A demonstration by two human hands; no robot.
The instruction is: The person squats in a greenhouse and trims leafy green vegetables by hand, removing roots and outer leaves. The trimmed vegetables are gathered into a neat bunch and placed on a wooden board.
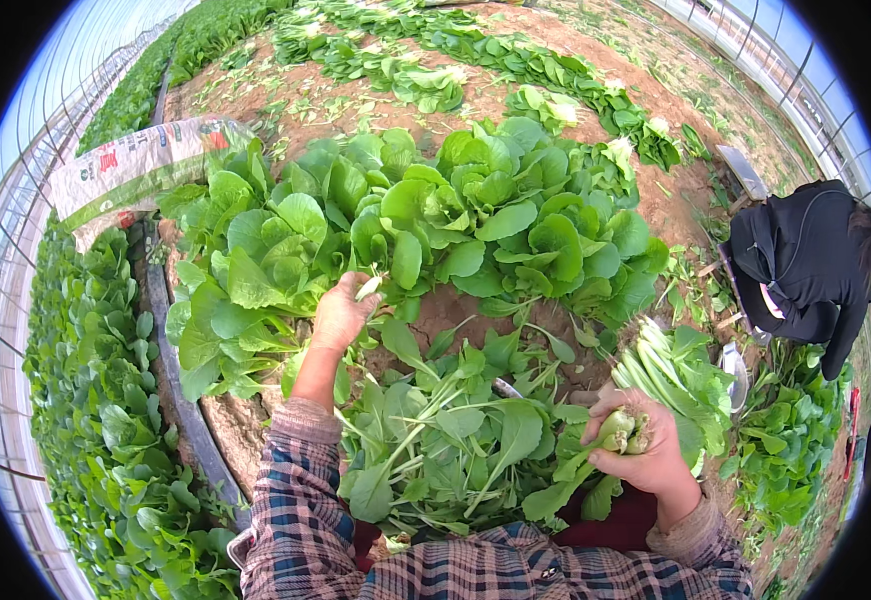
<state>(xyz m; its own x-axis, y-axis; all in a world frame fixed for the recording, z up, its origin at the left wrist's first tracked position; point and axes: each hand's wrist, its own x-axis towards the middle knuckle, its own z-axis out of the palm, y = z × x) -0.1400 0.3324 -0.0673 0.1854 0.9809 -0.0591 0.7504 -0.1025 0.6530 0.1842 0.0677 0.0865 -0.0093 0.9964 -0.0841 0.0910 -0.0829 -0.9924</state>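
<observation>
My left hand is at the near edge of the standing leafy greens, its fingers closed on a pale plant piece. Whether that piece is a stalk end or a small plant base is unclear. In my right hand is a small bunch of greens, root ends up and leaves hanging toward my lap. Loose pulled leaves lie heaped before me, between my two arms. Just beyond my right hand lies a bundle of greens with white stalks and roots facing away from me.
Rows of cut greens lie on bare soil ahead. A printed sack rests at left, near a dark strip bordering a planted bed. At right, a person in black bends beside more greens.
</observation>
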